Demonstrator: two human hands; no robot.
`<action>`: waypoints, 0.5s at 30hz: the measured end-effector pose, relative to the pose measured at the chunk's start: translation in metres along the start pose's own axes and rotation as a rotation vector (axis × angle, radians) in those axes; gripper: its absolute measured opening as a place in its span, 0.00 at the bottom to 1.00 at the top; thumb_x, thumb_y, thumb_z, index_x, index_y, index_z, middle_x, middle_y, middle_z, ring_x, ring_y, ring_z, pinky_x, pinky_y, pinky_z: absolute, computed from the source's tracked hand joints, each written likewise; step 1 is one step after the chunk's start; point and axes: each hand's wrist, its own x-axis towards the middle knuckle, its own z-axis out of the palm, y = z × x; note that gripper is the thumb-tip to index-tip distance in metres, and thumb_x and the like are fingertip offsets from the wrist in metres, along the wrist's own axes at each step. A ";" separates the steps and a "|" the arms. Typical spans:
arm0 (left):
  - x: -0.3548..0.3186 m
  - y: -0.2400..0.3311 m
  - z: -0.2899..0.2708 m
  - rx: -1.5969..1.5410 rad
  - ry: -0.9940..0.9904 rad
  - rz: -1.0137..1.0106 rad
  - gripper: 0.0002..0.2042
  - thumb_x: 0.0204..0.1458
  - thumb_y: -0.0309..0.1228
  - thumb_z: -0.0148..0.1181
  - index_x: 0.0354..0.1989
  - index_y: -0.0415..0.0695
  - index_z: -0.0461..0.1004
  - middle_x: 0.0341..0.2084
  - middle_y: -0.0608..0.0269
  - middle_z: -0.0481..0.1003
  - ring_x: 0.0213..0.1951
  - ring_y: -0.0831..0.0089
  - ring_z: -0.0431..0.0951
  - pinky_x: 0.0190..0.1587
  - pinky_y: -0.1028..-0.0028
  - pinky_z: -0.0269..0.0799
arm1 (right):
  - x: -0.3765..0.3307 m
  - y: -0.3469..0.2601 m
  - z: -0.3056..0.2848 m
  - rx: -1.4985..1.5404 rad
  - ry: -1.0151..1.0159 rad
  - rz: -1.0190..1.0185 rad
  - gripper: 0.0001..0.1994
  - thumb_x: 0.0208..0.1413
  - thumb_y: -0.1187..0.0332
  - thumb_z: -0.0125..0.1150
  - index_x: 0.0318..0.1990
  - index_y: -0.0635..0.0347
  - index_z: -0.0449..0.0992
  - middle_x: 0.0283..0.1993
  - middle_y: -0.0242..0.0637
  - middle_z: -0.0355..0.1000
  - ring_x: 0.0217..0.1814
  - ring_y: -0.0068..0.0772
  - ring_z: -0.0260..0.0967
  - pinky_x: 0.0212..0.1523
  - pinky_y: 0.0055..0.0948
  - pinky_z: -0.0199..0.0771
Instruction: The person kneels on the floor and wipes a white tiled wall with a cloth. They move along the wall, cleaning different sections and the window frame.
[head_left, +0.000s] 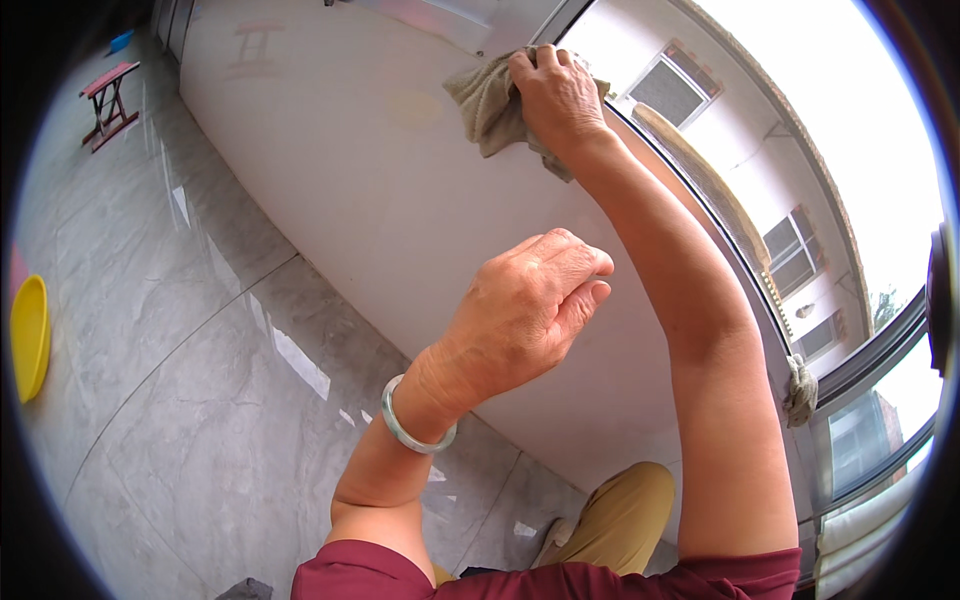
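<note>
My right hand grips a greyish-beige cloth at the lower corner of the window frame. Part of the cloth hangs down over the white wall below the sill. Closer to me, my left hand is held in front of that wall, touching nothing I can see. Its fingers are curled in, with the thumb near the index finger, and no object shows in it. A pale bangle circles the left wrist.
A second bunched cloth lies by the window frame at right. On the grey tiled floor stand a yellow basin at far left and a small folding stool farther back. My bent knee is near the wall.
</note>
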 end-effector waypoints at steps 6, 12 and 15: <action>0.012 0.036 0.014 -0.012 -0.067 0.064 0.06 0.55 0.23 0.60 0.41 0.39 0.76 0.33 0.55 0.77 0.35 0.55 0.77 0.40 0.65 0.73 | -0.012 -0.004 0.012 -0.085 0.177 0.013 0.18 0.51 0.71 0.61 0.51 0.60 0.74 0.53 0.53 0.70 0.56 0.48 0.68 0.58 0.41 0.68; 0.014 0.055 0.039 0.035 -0.303 0.027 0.06 0.55 0.24 0.61 0.41 0.39 0.76 0.33 0.55 0.77 0.34 0.57 0.77 0.38 0.66 0.74 | -0.072 0.023 -0.019 -0.044 0.157 -0.013 0.20 0.53 0.69 0.58 0.55 0.60 0.74 0.62 0.57 0.65 0.59 0.48 0.68 0.62 0.41 0.66; 0.012 0.054 0.052 0.025 -0.380 0.044 0.07 0.55 0.24 0.61 0.41 0.39 0.76 0.33 0.55 0.77 0.34 0.58 0.77 0.38 0.66 0.74 | -0.126 0.047 -0.046 -0.069 0.185 -0.036 0.21 0.53 0.70 0.56 0.56 0.59 0.74 0.63 0.55 0.65 0.59 0.47 0.67 0.62 0.39 0.66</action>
